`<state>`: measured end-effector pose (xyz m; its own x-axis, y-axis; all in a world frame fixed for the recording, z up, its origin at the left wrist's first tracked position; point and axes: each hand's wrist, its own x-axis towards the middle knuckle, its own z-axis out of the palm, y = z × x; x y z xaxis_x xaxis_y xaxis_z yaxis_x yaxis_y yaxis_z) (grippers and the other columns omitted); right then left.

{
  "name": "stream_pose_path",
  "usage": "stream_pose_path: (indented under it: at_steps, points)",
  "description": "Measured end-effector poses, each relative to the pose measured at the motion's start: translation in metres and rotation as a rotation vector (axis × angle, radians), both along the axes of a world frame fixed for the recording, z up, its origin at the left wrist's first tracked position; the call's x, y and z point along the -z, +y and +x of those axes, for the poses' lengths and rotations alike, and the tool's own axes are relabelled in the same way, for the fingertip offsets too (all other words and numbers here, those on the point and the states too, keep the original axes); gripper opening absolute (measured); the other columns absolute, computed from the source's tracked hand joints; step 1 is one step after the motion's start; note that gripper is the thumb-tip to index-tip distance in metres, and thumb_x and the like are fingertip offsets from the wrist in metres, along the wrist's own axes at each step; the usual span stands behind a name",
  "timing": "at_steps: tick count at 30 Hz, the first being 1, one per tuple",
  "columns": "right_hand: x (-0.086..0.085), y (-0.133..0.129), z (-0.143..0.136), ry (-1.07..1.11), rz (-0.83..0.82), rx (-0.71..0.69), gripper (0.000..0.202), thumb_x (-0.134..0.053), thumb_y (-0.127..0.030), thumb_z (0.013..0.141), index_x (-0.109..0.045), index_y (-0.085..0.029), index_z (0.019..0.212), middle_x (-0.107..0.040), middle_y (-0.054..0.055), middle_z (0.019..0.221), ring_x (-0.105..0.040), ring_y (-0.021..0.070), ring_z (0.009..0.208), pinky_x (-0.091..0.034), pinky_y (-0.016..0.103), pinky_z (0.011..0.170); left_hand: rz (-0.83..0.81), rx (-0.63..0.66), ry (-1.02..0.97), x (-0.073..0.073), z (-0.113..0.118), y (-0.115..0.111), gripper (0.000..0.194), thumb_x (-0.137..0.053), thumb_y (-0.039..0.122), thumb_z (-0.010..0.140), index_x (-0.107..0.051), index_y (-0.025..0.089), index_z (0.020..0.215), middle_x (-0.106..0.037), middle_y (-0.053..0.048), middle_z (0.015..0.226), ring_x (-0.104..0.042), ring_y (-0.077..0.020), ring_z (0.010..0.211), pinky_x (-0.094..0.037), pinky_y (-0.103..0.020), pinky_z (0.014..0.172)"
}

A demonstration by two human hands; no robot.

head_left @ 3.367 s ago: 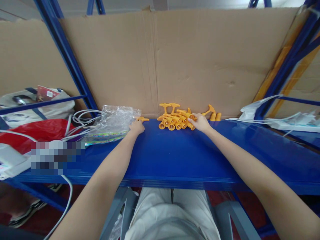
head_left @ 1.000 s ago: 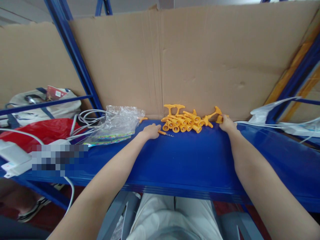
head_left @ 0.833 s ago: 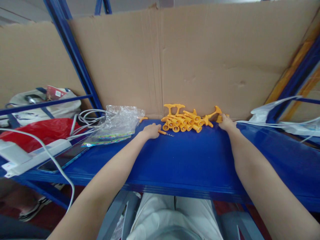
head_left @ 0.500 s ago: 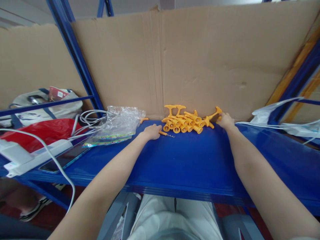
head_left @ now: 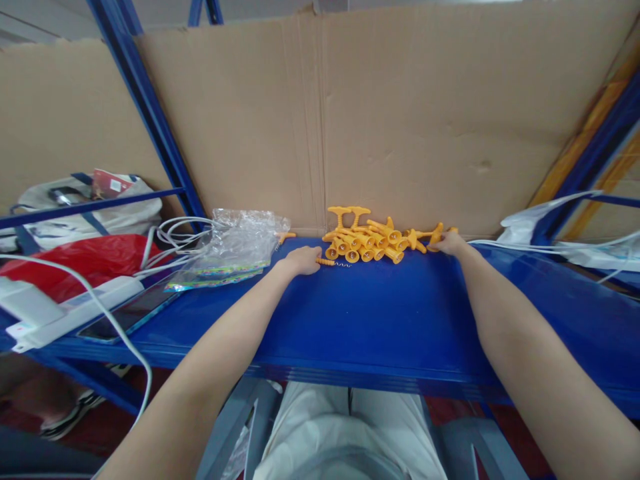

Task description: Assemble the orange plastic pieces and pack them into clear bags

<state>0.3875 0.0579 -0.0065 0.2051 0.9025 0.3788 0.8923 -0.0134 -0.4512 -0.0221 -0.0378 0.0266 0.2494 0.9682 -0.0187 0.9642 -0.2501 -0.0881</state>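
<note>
The left hand (head_left: pixel 304 260) is closed around the handle end of an orange corkscrew (head_left: pixel 327 263), and its thin metal spiral points to the right, low above the blue tabletop (head_left: pixel 360 313). The right hand (head_left: pixel 451 243) is near the far edge, to the right of the middle. Its fingers are bent and they touch an orange piece (head_left: pixel 437 235); how far they are closed I cannot tell, because the fingertips are partly hidden.

Between the two hands, along the far edge, there lies a pile of orange corkscrew parts (head_left: pixel 366 244), with the round cup openings turned to the near edge. Two T-shaped handles lean at the back of the pile, before the cardboard sheet (head_left: pixel 400 120). Another orange corkscrew (head_left: pixel 285 237) lies near the far edge, beside the clear plastic bags (head_left: pixel 225 243).

Toward the left end of the tabletop are white cables (head_left: pixel 175 230), a red bag (head_left: pixel 95 263) and a white power strip (head_left: pixel 75 317). A phone (head_left: pixel 133 315) lies close to the near edge there.
</note>
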Motion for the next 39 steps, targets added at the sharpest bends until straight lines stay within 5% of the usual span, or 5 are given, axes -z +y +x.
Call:
stream_pose_path:
  at_steps: [5, 12, 19, 29, 39]
  points:
    - [0.001, -0.032, -0.004, 0.049, -0.209, 0.085, 0.022, -0.077, -0.025, 0.072, -0.058, -0.021, 0.061, -0.062, 0.002, 0.059, -0.067, 0.022, 0.07, -0.052, 0.029, 0.063, 0.045, 0.031, -0.075, 0.001, -0.005, 0.007, 0.031, -0.048, 0.019, 0.083, -0.063, 0.021, 0.11, -0.072, -0.009, 0.112, -0.067, -0.026, 0.106, -0.05, -0.029, 0.081]
    - [0.005, -0.058, -0.015, -0.054, -0.174, 0.087, 0.023, -0.07, -0.028, 0.081, -0.063, -0.011, 0.096, -0.07, 0.014, 0.096, -0.068, 0.0259, 0.093, -0.051, 0.031, 0.075, 0.144, 0.09, -0.305, 0.0, -0.003, 0.007, 0.031, -0.046, 0.027, 0.088, -0.063, 0.02, 0.113, -0.072, -0.008, 0.113, -0.068, -0.0246, 0.102, -0.049, -0.028, 0.083]
    - [-0.02, -0.067, -0.031, -0.187, -0.053, 0.096, 0.036, -0.06, -0.013, 0.079, -0.054, -0.015, 0.114, -0.068, 0.017, 0.111, -0.065, 0.0296, 0.103, -0.049, 0.036, 0.084, 0.237, 0.111, -0.439, 0.0, -0.002, 0.011, 0.03, -0.048, 0.028, 0.084, -0.062, 0.016, 0.108, -0.073, -0.009, 0.102, -0.068, -0.0242, 0.092, -0.049, -0.03, 0.077]
    - [-0.047, -0.076, -0.084, -0.25, 0.185, -0.498, 0.03, -0.064, -0.016, 0.076, -0.069, -0.021, 0.105, -0.072, 0.008, 0.111, -0.065, 0.0279, 0.107, -0.049, 0.041, 0.094, 0.372, 0.228, -0.467, -0.001, 0.004, 0.005, 0.03, -0.057, 0.027, 0.072, -0.067, 0.016, 0.098, -0.069, -0.002, 0.079, -0.062, -0.0182, 0.073, -0.045, -0.026, 0.067]
    - [-0.044, -0.084, -0.116, -0.46, 0.217, -0.669, 0.03, -0.065, -0.016, 0.082, -0.072, -0.024, 0.11, -0.072, 0.008, 0.119, -0.064, 0.0296, 0.116, -0.046, 0.048, 0.1, 0.352, 0.234, -0.441, 0.002, 0.007, 0.003, 0.031, -0.06, 0.032, 0.073, -0.068, 0.017, 0.1, -0.067, -0.002, 0.073, -0.061, -0.0191, 0.069, -0.042, -0.027, 0.064]
